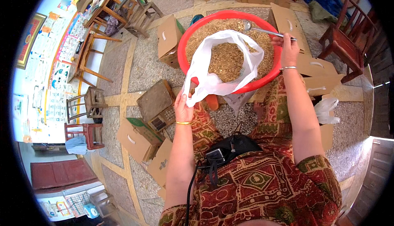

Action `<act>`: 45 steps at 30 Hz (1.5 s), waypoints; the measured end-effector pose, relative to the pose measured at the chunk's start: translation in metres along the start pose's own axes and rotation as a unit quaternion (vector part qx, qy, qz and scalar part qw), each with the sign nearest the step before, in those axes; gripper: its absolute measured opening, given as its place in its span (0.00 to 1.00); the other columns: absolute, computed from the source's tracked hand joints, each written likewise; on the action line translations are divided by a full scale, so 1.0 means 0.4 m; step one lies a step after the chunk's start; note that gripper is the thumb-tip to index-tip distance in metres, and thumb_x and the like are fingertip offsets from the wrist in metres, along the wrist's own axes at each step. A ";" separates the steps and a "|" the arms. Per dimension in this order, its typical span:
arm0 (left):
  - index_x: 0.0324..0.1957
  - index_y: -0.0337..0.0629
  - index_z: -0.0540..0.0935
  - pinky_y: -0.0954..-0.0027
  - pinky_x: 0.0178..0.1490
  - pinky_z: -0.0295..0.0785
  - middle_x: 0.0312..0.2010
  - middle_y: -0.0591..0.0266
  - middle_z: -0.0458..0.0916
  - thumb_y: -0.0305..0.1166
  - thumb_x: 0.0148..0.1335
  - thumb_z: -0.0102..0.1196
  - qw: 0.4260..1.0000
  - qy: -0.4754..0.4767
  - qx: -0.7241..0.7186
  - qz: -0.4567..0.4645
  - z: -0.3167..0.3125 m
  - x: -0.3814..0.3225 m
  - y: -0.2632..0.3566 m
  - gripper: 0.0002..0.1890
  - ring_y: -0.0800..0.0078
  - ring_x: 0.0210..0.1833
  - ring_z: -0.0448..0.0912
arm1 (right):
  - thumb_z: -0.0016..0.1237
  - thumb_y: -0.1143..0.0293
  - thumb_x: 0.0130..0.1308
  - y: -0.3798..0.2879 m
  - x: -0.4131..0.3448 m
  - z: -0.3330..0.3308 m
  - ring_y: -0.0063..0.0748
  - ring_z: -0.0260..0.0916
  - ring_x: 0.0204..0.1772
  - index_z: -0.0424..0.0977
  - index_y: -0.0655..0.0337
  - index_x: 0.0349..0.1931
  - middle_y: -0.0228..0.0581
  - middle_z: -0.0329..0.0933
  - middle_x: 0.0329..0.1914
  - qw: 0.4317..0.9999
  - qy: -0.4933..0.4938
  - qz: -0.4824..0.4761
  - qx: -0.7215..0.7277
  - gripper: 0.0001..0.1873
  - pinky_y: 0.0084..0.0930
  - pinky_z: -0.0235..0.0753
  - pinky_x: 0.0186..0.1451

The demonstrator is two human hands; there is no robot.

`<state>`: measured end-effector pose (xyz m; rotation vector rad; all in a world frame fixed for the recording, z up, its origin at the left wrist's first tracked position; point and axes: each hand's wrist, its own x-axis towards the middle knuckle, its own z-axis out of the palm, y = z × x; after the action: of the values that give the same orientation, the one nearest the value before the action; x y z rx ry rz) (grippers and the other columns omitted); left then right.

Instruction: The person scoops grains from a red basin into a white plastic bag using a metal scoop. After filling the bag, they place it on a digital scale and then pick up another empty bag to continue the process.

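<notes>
A wide red plastic tub (pixel 183 52) stands before me, filled with brown, grain-like loose material (pixel 198 36). My left hand (pixel 183 106) grips a handle of a white plastic carrier bag (pixel 201 61) at the tub's near-left rim. The bag's mouth is spread wide over the tub, and the same brown material shows within it. My right hand (pixel 289 49), above the tub's right rim, holds a long-handled metal spoon (pixel 264 30) by the end of its handle. The spoon's bowl is over the material towards the far side, beyond the bag.
A dusty weighing scale with a keypad (pixel 157 101) lies left of my knees. Cardboard boxes stand by the tub's left side (pixel 167 38), near the scale (pixel 138 138) and to the right (pixel 317 67). Another white plastic bag (pixel 326 110) and a red wooden chair (pixel 344 49) are at right.
</notes>
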<state>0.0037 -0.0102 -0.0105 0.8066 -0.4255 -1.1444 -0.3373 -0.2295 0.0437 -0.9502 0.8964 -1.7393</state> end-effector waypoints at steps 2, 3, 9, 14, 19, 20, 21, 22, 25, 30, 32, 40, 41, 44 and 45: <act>0.50 0.34 0.70 0.70 0.46 0.71 0.34 0.61 0.76 0.26 0.57 0.51 1.000 0.003 0.003 0.000 -0.005 0.000 0.000 0.18 0.74 0.38 0.74 | 0.38 0.68 0.65 -0.015 -0.012 0.000 0.29 0.73 0.28 0.68 0.69 0.36 0.43 0.74 0.27 1.000 -0.019 -0.018 0.009 0.11 0.25 0.76 0.31; 0.50 0.33 0.70 0.69 0.46 0.71 0.34 0.62 0.76 0.26 0.57 0.51 1.000 0.007 0.005 0.000 -0.004 0.000 -0.001 0.18 0.74 0.38 0.74 | 0.38 0.68 0.65 -0.015 -0.017 -0.004 0.30 0.73 0.28 0.69 0.69 0.36 0.43 0.74 0.27 0.999 -0.023 -0.025 0.013 0.11 0.25 0.76 0.31; 0.55 0.30 0.63 0.62 0.55 0.66 0.46 0.55 0.73 0.28 0.58 0.49 0.999 -0.024 0.026 -0.002 -0.025 0.005 -0.001 0.23 0.66 0.49 0.72 | 0.39 0.68 0.65 -0.035 -0.074 0.003 0.30 0.73 0.28 0.70 0.70 0.37 0.42 0.74 0.27 0.995 -0.090 -0.035 -0.024 0.12 0.26 0.76 0.33; 0.52 0.33 0.69 0.69 0.46 0.70 0.33 0.62 0.75 0.26 0.58 0.49 1.000 0.009 0.011 -0.003 0.011 -0.005 0.002 0.18 0.74 0.37 0.74 | 0.41 0.69 0.64 -0.032 -0.136 0.021 0.29 0.74 0.31 0.71 0.70 0.39 0.41 0.74 0.28 0.968 -0.237 -0.049 -0.067 0.11 0.24 0.75 0.37; 0.51 0.34 0.70 0.70 0.45 0.70 0.33 0.62 0.75 0.26 0.58 0.49 1.000 0.008 -0.003 0.000 0.003 -0.004 0.003 0.18 0.74 0.37 0.74 | 0.42 0.71 0.63 -0.015 -0.152 0.034 0.28 0.74 0.36 0.71 0.68 0.41 0.40 0.75 0.33 0.886 -0.365 -0.125 -0.258 0.10 0.24 0.74 0.40; 0.51 0.34 0.70 0.70 0.45 0.70 0.33 0.62 0.75 0.26 0.58 0.50 1.000 0.001 -0.002 0.001 0.001 -0.004 0.004 0.18 0.74 0.37 0.74 | 0.42 0.72 0.63 -0.004 -0.151 0.032 0.29 0.74 0.36 0.71 0.68 0.41 0.41 0.75 0.34 0.904 -0.353 -0.082 -0.227 0.10 0.25 0.73 0.40; 0.51 0.34 0.70 0.70 0.45 0.70 0.33 0.62 0.75 0.26 0.58 0.50 1.000 -0.005 -0.002 0.003 -0.001 -0.004 0.004 0.18 0.74 0.37 0.74 | 0.42 0.72 0.63 -0.004 -0.148 0.032 0.30 0.74 0.36 0.71 0.68 0.41 0.41 0.75 0.34 0.923 -0.328 -0.070 -0.189 0.10 0.25 0.73 0.40; 0.51 0.34 0.70 0.70 0.45 0.70 0.33 0.62 0.75 0.26 0.57 0.50 1.000 -0.012 -0.002 0.004 -0.002 -0.005 0.005 0.18 0.74 0.37 0.74 | 0.42 0.72 0.63 -0.005 -0.144 0.031 0.31 0.74 0.36 0.71 0.68 0.41 0.41 0.75 0.34 0.940 -0.302 -0.057 -0.151 0.10 0.25 0.73 0.41; 0.50 0.34 0.70 0.71 0.45 0.70 0.33 0.62 0.75 0.27 0.57 0.51 1.000 -0.007 -0.004 0.008 -0.004 -0.004 0.004 0.18 0.74 0.37 0.74 | 0.40 0.70 0.64 -0.010 -0.119 0.013 0.33 0.74 0.37 0.69 0.70 0.42 0.44 0.75 0.34 0.975 -0.216 -0.027 -0.053 0.12 0.26 0.73 0.43; 0.49 0.33 0.71 0.70 0.45 0.71 0.33 0.62 0.75 0.27 0.56 0.52 1.000 0.006 -0.001 0.017 -0.009 -0.007 0.003 0.18 0.74 0.37 0.73 | 0.37 0.69 0.65 0.007 -0.047 -0.010 0.32 0.74 0.34 0.67 0.70 0.43 0.46 0.74 0.34 0.997 -0.061 0.023 0.048 0.13 0.26 0.74 0.38; 0.49 0.33 0.71 0.70 0.46 0.71 0.33 0.62 0.75 0.26 0.56 0.52 1.000 0.002 0.003 0.016 -0.009 -0.003 0.001 0.18 0.75 0.37 0.73 | 0.39 0.69 0.64 0.042 -0.004 -0.020 0.29 0.74 0.32 0.69 0.71 0.41 0.44 0.75 0.31 0.998 -0.013 0.050 -0.025 0.13 0.23 0.73 0.35; 0.53 0.32 0.68 0.69 0.47 0.70 0.34 0.63 0.76 0.26 0.57 0.51 1.000 -0.018 0.009 -0.004 -0.003 -0.002 0.007 0.21 0.76 0.37 0.74 | 0.40 0.58 0.58 0.175 0.092 -0.026 0.47 0.73 0.36 0.73 0.63 0.37 0.54 0.74 0.30 0.814 -0.209 0.030 -0.541 0.17 0.36 0.71 0.42; 0.53 0.31 0.68 0.69 0.47 0.70 0.34 0.63 0.76 0.26 0.57 0.51 1.000 -0.018 0.009 -0.007 0.003 0.000 0.005 0.21 0.76 0.37 0.74 | 0.40 0.57 0.58 0.190 0.095 -0.036 0.51 0.72 0.38 0.73 0.61 0.37 0.56 0.74 0.32 0.791 -0.226 0.012 -0.568 0.17 0.39 0.70 0.44; 0.53 0.31 0.67 0.68 0.48 0.70 0.35 0.63 0.76 0.26 0.57 0.50 1.000 -0.001 0.014 -0.009 -0.001 -0.006 0.008 0.21 0.76 0.38 0.74 | 0.39 0.57 0.57 0.196 0.062 -0.004 0.54 0.70 0.43 0.74 0.65 0.36 0.58 0.73 0.36 0.753 -0.264 0.042 -0.601 0.19 0.43 0.67 0.48; 0.53 0.31 0.67 0.68 0.48 0.70 0.34 0.63 0.76 0.26 0.57 0.50 1.000 0.001 0.015 -0.010 0.002 -0.005 0.008 0.21 0.76 0.38 0.74 | 0.39 0.57 0.57 0.199 0.057 0.000 0.54 0.70 0.43 0.74 0.65 0.36 0.58 0.73 0.36 0.744 -0.275 0.041 -0.607 0.19 0.42 0.67 0.48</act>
<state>0.0045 -0.0081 -0.0073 0.8397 -0.4342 -1.1569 -0.3136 -0.2749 -0.0213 -2.0520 1.6141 -0.4939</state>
